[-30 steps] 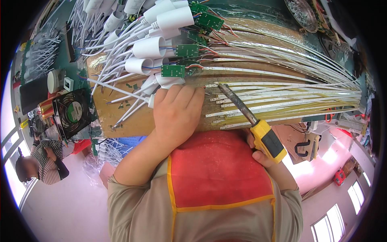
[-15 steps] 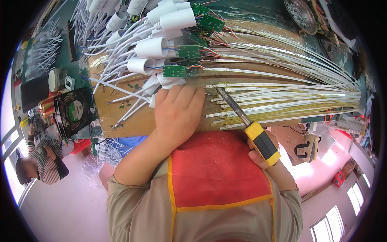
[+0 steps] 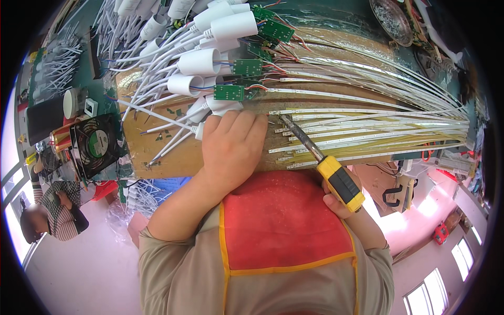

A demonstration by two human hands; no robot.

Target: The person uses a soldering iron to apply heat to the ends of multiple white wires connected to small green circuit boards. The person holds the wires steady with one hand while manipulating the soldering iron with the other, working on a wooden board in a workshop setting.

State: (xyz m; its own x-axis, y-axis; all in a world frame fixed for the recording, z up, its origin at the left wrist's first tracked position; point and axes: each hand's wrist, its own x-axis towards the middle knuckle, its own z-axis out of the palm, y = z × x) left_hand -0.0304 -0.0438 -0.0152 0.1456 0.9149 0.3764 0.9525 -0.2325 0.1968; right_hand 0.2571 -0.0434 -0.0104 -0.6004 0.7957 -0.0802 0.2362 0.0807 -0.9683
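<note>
My left hand (image 3: 232, 147) is closed, knuckles up, on the brown work board, beside the white plastic housings. Its fingertips are hidden, so what they grip cannot be made out. In my right hand (image 3: 338, 202), partly hidden behind the handle, is a soldering iron (image 3: 344, 184) with a yellow and black grip. The iron's tip is at the left end of the uppermost loose LED strip (image 3: 336, 111), just right of my left hand. Below it, several more loose strips lie side by side. Farther up, green circuit boards (image 3: 229, 93) are wired between white housings (image 3: 185, 85) and strips.
A black fan (image 3: 98, 146) stands at the left of the bench. White cabled housings (image 3: 231, 25) are heaped at the far left. A round metal dish (image 3: 391, 22) sits at the far right. Another person (image 3: 55, 210) is at the lower left, beyond the bench.
The soldering iron's handle has shifted very slightly up and left, with its tip still at the strip's end. My left hand stays in place.
</note>
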